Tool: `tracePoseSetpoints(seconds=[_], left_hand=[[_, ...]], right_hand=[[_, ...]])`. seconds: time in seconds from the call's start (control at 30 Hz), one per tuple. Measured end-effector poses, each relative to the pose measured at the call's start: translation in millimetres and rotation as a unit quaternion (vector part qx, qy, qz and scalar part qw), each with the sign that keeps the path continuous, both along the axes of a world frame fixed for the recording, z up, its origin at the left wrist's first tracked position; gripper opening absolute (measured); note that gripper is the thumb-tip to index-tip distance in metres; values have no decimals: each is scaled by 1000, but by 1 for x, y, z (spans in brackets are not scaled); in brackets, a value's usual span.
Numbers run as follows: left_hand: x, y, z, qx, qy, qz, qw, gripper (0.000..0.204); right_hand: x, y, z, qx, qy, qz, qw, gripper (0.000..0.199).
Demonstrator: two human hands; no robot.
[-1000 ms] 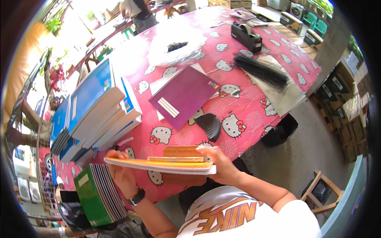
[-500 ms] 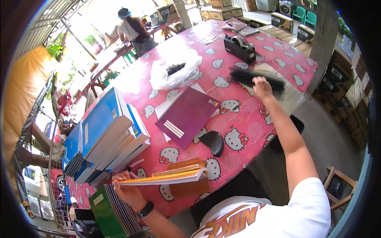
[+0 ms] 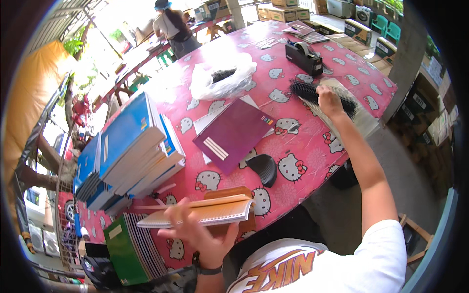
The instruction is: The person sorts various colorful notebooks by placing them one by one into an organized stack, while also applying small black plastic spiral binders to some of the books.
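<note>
My left hand (image 3: 198, 237), with a dark band on its wrist, is raised with fingers spread beside a notebook (image 3: 210, 211) and holds nothing. That notebook has an orange-brown cover and a row of holes along its white page edge; it leans on a brown wooden stand (image 3: 246, 225). Stretched out to the far right, my right hand (image 3: 330, 101) has its fingers closed on black binding coils (image 3: 305, 90), which lie in a pile on pale sheets (image 3: 364, 124). Between the hands, a purple spiral notebook (image 3: 234, 132) rests over a white one, near a dark curved piece (image 3: 264, 169).
Blue notebooks (image 3: 129, 141) stand in tall stacks on the left, with green spiral notebooks (image 3: 127, 251) nearer me. A white plastic bag (image 3: 222, 80) holding black coils and a black tape dispenser (image 3: 304, 57) sit farther back on the pink tablecloth. Another person (image 3: 173, 29) stands at a far table.
My left hand has let go of the notebook's left end and moved right, its fingers spreading. The notebook now rests on the stand. My right hand stays at the coils.
</note>
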State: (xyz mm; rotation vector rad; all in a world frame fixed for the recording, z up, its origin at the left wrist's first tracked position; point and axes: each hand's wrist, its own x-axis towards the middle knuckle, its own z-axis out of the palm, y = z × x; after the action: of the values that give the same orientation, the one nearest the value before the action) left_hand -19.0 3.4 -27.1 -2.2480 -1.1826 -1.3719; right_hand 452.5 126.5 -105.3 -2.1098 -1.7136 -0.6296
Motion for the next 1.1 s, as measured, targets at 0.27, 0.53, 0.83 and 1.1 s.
tracePoseSetpoints(seconds=[0.27, 0.53, 0.83, 1.1], left_hand=[[18, 26, 11, -47, 89, -56, 993, 43], [42, 24, 8, -45, 75, -8, 996, 25], [13, 26, 18, -136, -27, -194, 971, 21], [12, 16, 20, -123, -40, -157, 979, 14]], right_hand=[[-145, -95, 72, 55, 431, 243, 867, 42], [-218, -147, 68, -85, 651, 372, 656, 44], [-236, -129, 105, -30, 406, 474, 780, 32], [-244, -123, 106, -61, 400, 483, 776, 27]])
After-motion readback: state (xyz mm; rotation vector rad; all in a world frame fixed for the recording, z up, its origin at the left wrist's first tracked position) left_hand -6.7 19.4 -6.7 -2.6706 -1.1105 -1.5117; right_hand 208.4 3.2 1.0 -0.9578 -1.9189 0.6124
